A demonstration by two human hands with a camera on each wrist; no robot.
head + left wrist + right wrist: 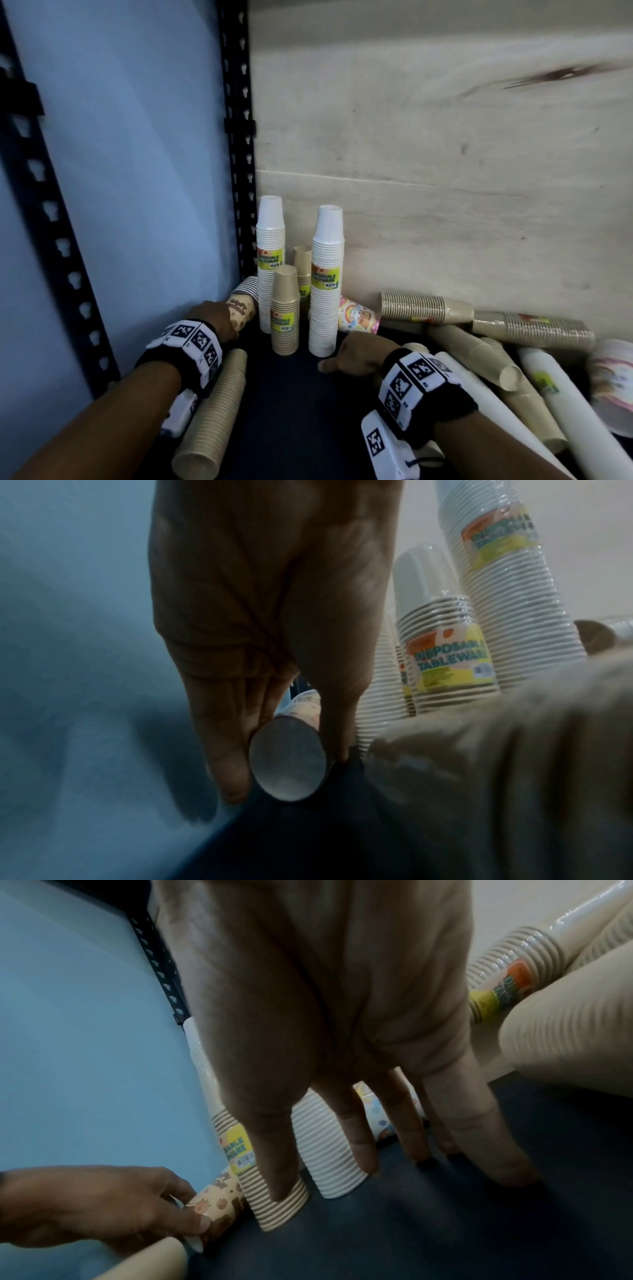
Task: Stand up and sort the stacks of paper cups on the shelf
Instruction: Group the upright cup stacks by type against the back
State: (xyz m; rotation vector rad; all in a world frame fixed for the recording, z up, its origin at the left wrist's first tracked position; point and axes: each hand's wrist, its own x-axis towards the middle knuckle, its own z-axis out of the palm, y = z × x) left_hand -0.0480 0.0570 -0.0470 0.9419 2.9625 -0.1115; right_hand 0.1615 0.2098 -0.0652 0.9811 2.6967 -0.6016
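I am working in the left back corner of the shelf, where four stacks are already standing: two tall white stacks and two short brown stacks. My left hand is gripping the printed stack that is lying on its side beside the black upright post. My thumb and my fingers are curling around the closed bottom end of it; the left wrist view is showing this round bottom between them. So I judge that the step in hand is to stand this printed stack up.

My right hand is holding nothing. Its fingers are straight and a little spread, pointing down to the dark shelf surface, just in front of the nearer white stack. If the tips are touching the surface, I cannot tell.

Many stacks are still lying down: a long brown stack under my left wrist, a rainbow-printed stack behind my right hand, and a pile of brown and white stacks on the right.

For the next move I am thinking to tip the printed stack upright without pushing against the far white stack touching it, because these tall ones look easy to knock over. The free hand could be steadying them.
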